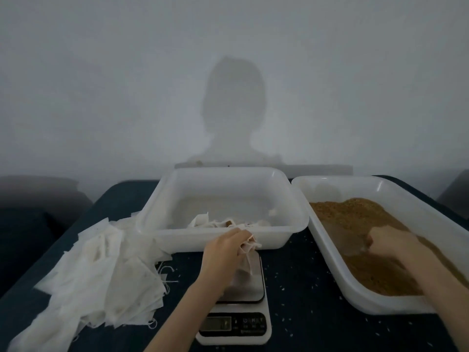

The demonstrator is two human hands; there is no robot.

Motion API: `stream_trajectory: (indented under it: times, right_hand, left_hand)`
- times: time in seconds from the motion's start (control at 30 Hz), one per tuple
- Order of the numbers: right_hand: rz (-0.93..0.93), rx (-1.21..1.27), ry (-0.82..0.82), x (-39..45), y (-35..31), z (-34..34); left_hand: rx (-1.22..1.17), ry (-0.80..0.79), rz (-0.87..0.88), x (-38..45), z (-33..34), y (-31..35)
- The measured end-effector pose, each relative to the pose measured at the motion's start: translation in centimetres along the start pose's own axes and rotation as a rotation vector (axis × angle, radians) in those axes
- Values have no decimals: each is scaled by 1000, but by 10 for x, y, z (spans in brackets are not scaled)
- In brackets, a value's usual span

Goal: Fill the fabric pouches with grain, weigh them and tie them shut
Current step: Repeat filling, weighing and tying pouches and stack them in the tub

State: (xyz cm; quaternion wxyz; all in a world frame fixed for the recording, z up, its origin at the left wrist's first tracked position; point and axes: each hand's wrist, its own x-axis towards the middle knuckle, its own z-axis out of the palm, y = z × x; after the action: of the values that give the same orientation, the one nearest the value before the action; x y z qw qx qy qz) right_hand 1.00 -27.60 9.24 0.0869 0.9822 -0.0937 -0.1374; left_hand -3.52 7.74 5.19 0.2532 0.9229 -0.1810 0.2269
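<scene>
White cloth, the pouch (245,262) stands on the scale (234,301), its mouth pinched in our left hand (223,252). Our right hand (396,247) grips a scoop (351,241) in the grain (368,240). If that mouth sags, we risk spilling grain onto the scale and spoiling the reading.

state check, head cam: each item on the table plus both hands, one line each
left hand: pinches a pouch at its mouth
pouch: upright on the scale, not tied
scale: display lit, reading too blurred
right hand: grips a scoop in the grain
scoop: in the grain
right tub: holds grain
middle tub: few pouches inside
pouch pile: loose heap, flat
</scene>
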Motion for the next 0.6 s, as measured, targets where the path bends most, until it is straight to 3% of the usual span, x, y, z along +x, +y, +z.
stream_trajectory:
  times: [0.13,0.2,0.27,0.4,0.6]
  right_hand:
    - [12,22,305,-19,-22,-20]
    - [-62,162,505,-38,-46,-31]
    - [-201,328,607,-66,-82,-40]
    - [-530,499,449,-103,-153,-25]
    - [-589,589,341,-104,-195,28]
  left_hand:
    - [8,-96,-76,-13,0,-25]
    - [1,-147,-87,-16,0,-34]
    - [-5,-182,-77,-18,-1,-37]
    - [-111,-224,-104,-18,-3,-39]
    - [-415,-234,-209,-40,-20,-43]
